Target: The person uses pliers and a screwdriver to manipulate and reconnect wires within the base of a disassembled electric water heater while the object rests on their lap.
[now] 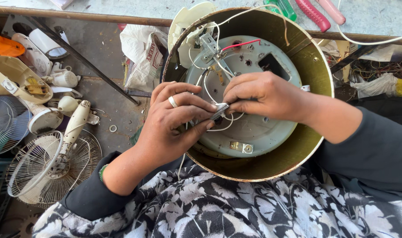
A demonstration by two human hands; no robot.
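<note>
Both hands' grips pinch a small metal part; white wires trail.

We've got one view only, head cam, so no 2nd view to share w/ anything. It looks steeply down over our lap, close in on the left hand and right hand inside the round metal pot, which fills mid-frame. Workbench edge runs along the top; floor w/ fan grille at left.
</note>
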